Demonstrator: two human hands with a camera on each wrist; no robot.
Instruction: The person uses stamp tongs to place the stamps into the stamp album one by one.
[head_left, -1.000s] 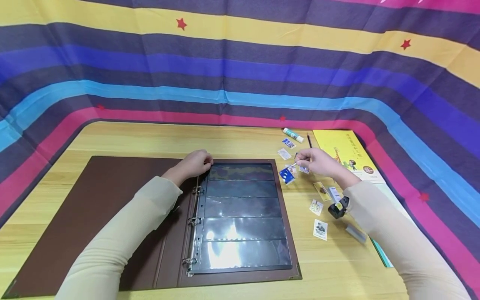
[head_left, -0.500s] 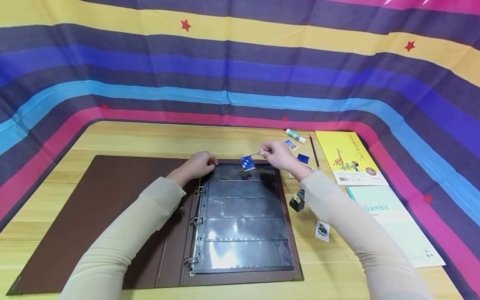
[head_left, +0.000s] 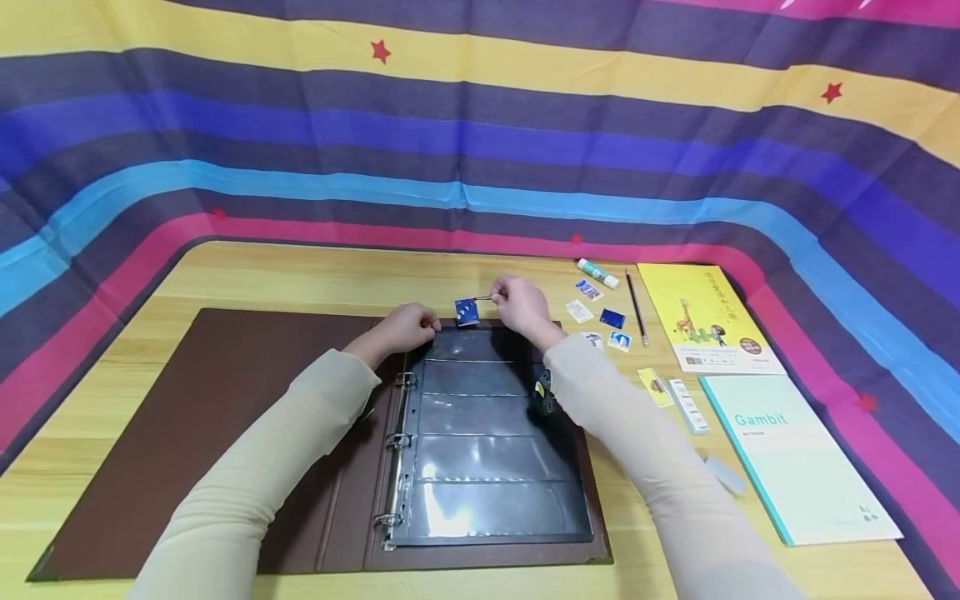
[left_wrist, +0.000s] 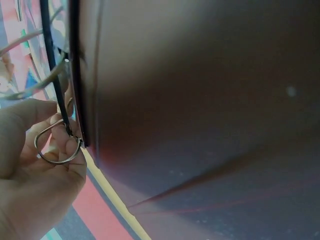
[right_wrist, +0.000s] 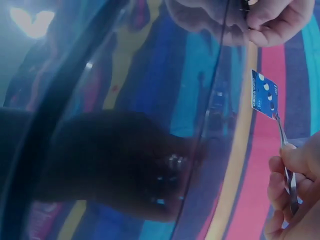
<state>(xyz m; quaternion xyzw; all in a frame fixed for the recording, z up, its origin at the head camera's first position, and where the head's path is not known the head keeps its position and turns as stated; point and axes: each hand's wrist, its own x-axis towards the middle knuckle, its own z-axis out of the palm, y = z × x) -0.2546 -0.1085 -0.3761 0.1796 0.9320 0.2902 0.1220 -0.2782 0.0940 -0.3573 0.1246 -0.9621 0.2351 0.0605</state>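
My right hand (head_left: 522,305) grips metal tweezers (right_wrist: 284,134), whose tips hold a blue stamp (right_wrist: 265,94) with a row of white moon shapes by one corner. In the head view the stamp hangs at the top edge of a black stamp album page (head_left: 491,417) with several clear pockets. The page is held on the metal rings (head_left: 398,441) of a brown binder (head_left: 262,392) lying open. My left hand (head_left: 403,330) pinches the page's upper corner by the rings; in the left wrist view its thumb and fingers close around that dark edge, beside one ring (left_wrist: 50,159).
Several loose stamps (head_left: 612,318) lie right of the binder, with a glue stick (head_left: 598,273) and a pencil (head_left: 637,308). Further right are a yellow book (head_left: 701,321) and a Gambit notebook (head_left: 802,467). A white eraser-like block (head_left: 688,407) lies beside them. A striped cloth (head_left: 457,150) hangs behind.
My right hand has carried the stamp in the tweezers leftward from the loose stamps to the page's top edge. My left hand has stayed at the page corner.
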